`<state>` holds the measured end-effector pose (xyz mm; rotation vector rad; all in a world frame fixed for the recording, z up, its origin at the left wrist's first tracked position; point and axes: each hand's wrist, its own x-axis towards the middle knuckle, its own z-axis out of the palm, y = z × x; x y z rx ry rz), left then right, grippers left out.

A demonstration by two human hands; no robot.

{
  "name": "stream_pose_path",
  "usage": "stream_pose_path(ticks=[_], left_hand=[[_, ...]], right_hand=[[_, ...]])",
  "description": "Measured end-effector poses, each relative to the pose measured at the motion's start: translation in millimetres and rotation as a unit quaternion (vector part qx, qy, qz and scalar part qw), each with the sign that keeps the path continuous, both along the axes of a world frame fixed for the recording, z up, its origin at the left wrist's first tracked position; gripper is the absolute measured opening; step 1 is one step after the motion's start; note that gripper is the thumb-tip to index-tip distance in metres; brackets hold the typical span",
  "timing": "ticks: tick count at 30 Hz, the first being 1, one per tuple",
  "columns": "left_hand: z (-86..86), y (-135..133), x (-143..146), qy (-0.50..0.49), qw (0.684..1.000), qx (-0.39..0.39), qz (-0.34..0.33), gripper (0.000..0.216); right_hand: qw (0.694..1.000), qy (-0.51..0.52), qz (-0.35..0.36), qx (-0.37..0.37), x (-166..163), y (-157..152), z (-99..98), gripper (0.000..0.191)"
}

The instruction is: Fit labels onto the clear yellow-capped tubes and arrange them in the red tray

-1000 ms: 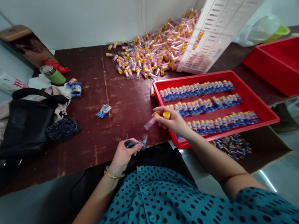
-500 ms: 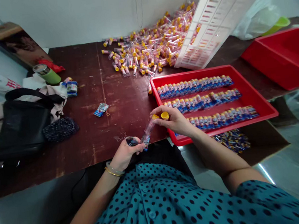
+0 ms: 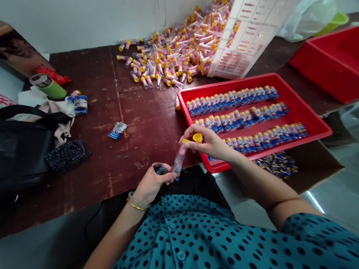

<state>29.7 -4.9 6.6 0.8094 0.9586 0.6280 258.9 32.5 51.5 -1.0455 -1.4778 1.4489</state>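
Between my hands, in front of my lap, a clear tube with pink contents is held at a slant. My left hand is closed on its lower end, where some blue print shows. A dark round thing also sits in that hand; its kind is unclear. My right hand pinches the upper, yellow-capped end of the tube. Against the fingers of the same hand rests a second yellow cap. Just beyond the right hand is a red tray with rows of blue-labelled, yellow-capped tubes.
A heap of pink tubes lies at the back beside a tilted white crate. Blue labels, a black bag and a green cup are leftward. Rightward stand a red bin and, below, a cardboard box.
The whole view has shifted slightly, so the table's things appear further left and higher. Both hands keep their grip on the tube, which now stands a little steeper.
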Motion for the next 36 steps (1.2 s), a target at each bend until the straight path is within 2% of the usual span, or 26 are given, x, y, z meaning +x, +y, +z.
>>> stream_pose_path(ticks=[3, 7, 13, 20, 25, 27, 29, 31, 33, 35, 36], left_hand=[[1.7, -2.8, 6.3, -0.004, 1.0, 0.0, 0.011, 0.024], [5.3, -7.8, 16.6, 0.0, 0.998, 0.025, 0.051, 0.027], [10.5, -12.5, 24.1, -0.038, 0.997, 0.0, 0.067, 0.022], [7.8, -10.8, 28.6, 0.0, 0.996, 0.013, 0.091, 0.029], [12.3, -6.8, 35.9, 0.008, 0.997, 0.012, 0.075, 0.032], [16.6, -5.0, 37.5, -0.007, 0.997, -0.007, 0.076, 0.035], [19.6, -3.3, 37.2, -0.024, 0.996, -0.038, 0.075, 0.031], [20.0, -1.8, 36.0, -0.017, 0.996, -0.066, 0.051, 0.027], [18.8, -0.4, 35.4, 0.011, 0.996, -0.084, 0.04, 0.03], [17.6, 1.0, 36.4, 0.036, 0.995, -0.082, 0.053, 0.035], [17.5, 1.8, 37.5, 0.043, 0.994, -0.077, 0.064, 0.037]], right_hand=[[0.999, -0.044, -0.008, 0.024, -1.2, -4.7, -6.3, 0.024], [0.992, -0.093, -0.077, 0.041, -12.2, -23.1, -21.8, 0.023], [0.992, -0.054, -0.101, 0.045, -27.6, -54.9, -40.4, 0.028], [0.995, 0.037, -0.083, -0.047, -24.1, -54.6, -33.8, 0.028], [0.991, 0.092, -0.079, -0.063, -15.1, -52.6, -24.4, 0.035], [0.989, 0.065, -0.125, -0.04, 13.6, -40.0, -21.6, 0.036], [0.976, -0.036, -0.216, 0.01, 64.4, -17.7, -18.4, 0.038], [0.926, -0.201, -0.317, 0.044, 130.6, 8.8, -12.6, 0.041], [0.837, -0.398, -0.377, -0.002, 195.9, 31.9, -5.2, 0.043], [0.794, -0.461, -0.394, -0.031, 244.3, 47.4, -0.9, 0.04], [0.787, -0.475, -0.391, -0.043, 259.4, 52.4, -1.1, 0.038]])
